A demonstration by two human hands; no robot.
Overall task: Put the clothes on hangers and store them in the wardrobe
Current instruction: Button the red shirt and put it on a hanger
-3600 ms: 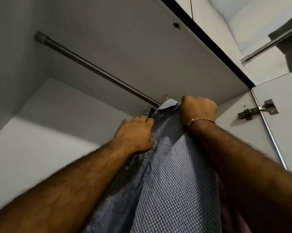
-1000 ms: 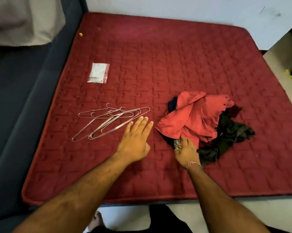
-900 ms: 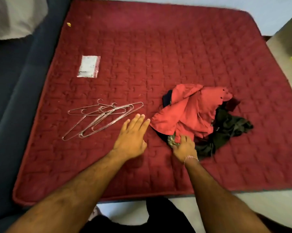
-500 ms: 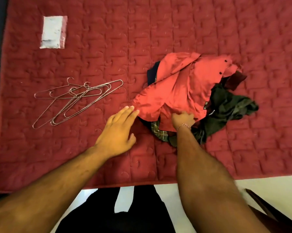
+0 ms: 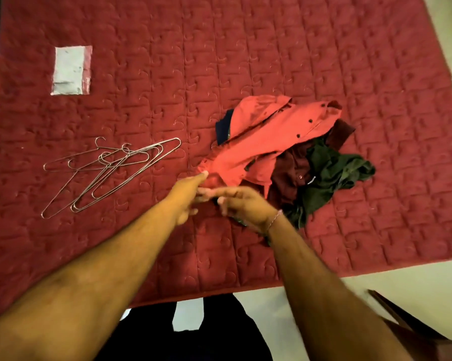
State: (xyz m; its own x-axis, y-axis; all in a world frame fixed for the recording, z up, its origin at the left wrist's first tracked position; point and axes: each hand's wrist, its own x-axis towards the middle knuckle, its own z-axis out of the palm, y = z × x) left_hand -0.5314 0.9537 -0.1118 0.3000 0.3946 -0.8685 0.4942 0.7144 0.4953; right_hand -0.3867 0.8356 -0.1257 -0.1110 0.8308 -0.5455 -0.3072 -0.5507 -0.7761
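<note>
A pile of clothes lies on the red quilted mattress [image 5: 271, 53]: a red shirt [image 5: 266, 142] on top, a maroon garment [image 5: 290, 175] and a dark green garment [image 5: 331, 173] under its right side, and a navy piece [image 5: 223, 128] showing at the left. Several wire hangers [image 5: 110, 168] lie in a loose heap to the left of the pile. My left hand [image 5: 187, 195] reaches forward with straight fingers, and one fingertip touches the red shirt's near corner. My right hand [image 5: 243, 204] hovers blurred just beside it over the pile's near edge, fingers stretched leftward, holding nothing that I can see.
A white packet in clear plastic [image 5: 70, 70] lies at the far left of the mattress. The mattress's near edge runs just in front of my legs, with pale floor [image 5: 376, 277] to the right. A dark wooden edge [image 5: 412, 332] shows at the bottom right.
Earlier both hands hung a checked shirt on the wardrobe rail. Since then I have turned to the mattress. My right hand has let go of the pile and my left hand has moved to the red shirt's corner.
</note>
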